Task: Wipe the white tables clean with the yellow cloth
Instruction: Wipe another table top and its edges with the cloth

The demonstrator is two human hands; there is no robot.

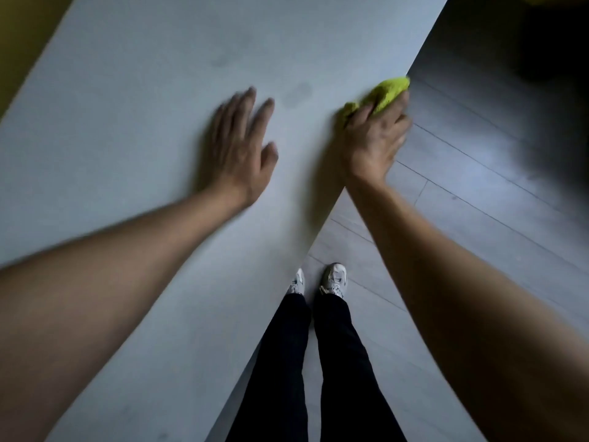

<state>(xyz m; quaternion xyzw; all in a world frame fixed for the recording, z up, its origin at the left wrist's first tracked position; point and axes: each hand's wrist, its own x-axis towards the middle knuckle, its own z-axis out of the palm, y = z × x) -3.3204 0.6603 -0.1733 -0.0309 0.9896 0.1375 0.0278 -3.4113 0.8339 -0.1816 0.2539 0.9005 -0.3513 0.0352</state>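
Observation:
A white table fills the left and middle of the head view, its right edge running diagonally from top right down to the bottom. My right hand grips the bunched yellow cloth and presses it on the table right at that edge. My left hand lies flat on the tabletop with fingers spread, to the left of the cloth. Faint dark smudges mark the surface between and beyond the hands.
Grey plank floor lies to the right of the table. My legs in dark trousers and white shoes stand close to the table's edge. A yellow-green strip borders the table at far left. The top right corner is dark.

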